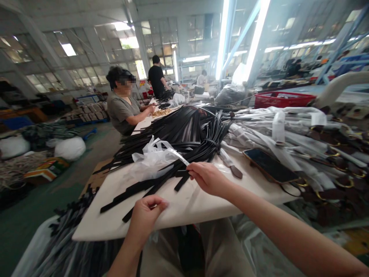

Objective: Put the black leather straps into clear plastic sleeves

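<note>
My right hand [208, 177] pinches the end of a black strap [182, 181] at the near end of a big pile of black straps [184, 134] on the white table [178, 209]. My left hand [148, 211] rests at the table's near edge with fingers curled; whether it grips a strap I cannot tell. A crumpled clear plastic bag [151, 156] lies on the straps just left of my right hand.
A phone [269, 165] lies to the right, beside wrapped white straps [288, 127] with brown ends and rings. More black straps [69, 231] hang off the table's left. A seated person [122, 102] works at the far end; a red crate [281, 99] stands behind.
</note>
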`<state>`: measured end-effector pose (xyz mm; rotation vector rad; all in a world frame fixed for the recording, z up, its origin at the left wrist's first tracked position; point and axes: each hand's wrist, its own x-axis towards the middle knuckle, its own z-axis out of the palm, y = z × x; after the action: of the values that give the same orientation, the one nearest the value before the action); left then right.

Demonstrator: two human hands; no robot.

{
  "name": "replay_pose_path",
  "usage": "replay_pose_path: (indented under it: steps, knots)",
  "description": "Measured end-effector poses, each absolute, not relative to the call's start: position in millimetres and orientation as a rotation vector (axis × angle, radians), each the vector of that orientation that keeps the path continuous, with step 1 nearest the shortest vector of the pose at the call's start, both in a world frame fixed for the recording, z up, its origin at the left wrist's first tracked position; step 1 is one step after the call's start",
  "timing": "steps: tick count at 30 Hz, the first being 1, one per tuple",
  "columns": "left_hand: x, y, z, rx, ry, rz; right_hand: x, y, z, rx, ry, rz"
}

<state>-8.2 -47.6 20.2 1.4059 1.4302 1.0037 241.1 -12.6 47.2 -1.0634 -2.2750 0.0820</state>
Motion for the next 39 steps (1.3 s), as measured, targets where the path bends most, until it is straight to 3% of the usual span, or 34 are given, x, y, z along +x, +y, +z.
replay_pose_path:
  steps: [6, 29, 39]
  knots:
    - [-9.8, -47.8, 20.2, 1.387, 1.475, 1.047, 222.6, -47.6, 75.2, -0.972, -2.461, 0.161]
    - [-8.5, -56.0, 26.6, 1.687, 1.457, 0.853, 193.5, -52.9, 64.5, -1.008, -2.879, -0.081]
    - [-16.0, -60.2, 31.8, 1.663, 1.44, 0.791, 188.9, -42.7, 61.8, -0.983, -2.842, 0.104]
